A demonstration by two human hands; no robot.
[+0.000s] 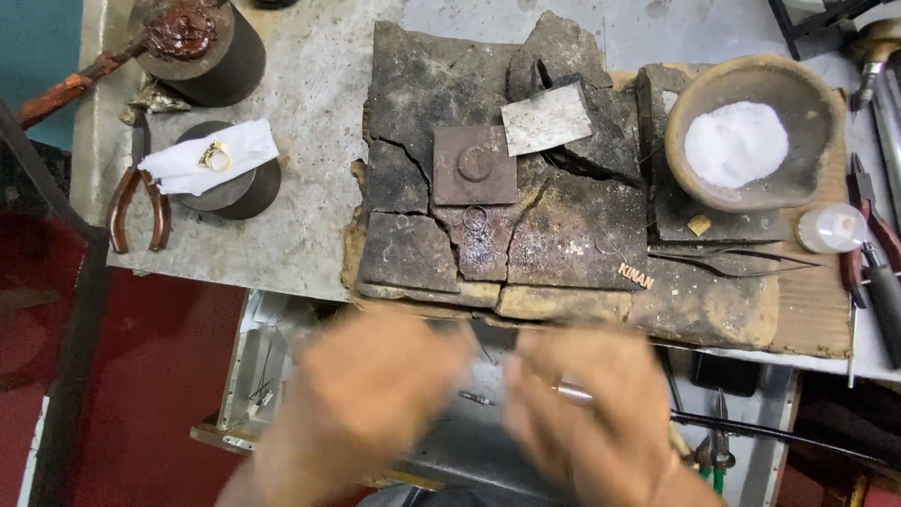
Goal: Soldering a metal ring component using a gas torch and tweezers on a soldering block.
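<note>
My left hand [361, 394] and my right hand [587, 413] hover close together below the front edge of the workbench, both blurred by motion. My right hand is closed around a thin metal tool [571, 391] whose tip points left. What my left hand holds, if anything, is lost in the blur. Above them lies a cracked, charred soldering block [413, 253] with a small wire ring [475, 218] on it, a square metal plate [474, 165] with a round disc, and a pale metal sheet [546, 118].
A clay bowl [807, 103] of white powder stands at right, with tweezers [732, 261], a small plastic bottle [832, 228] and red-handled pliers [868, 221]. At left are a gold ring [215, 157] on white cloth [249, 141], brown-handled pliers [136, 207] and a dark cylinder [221, 61]. A tray [258, 366] sits below the bench.
</note>
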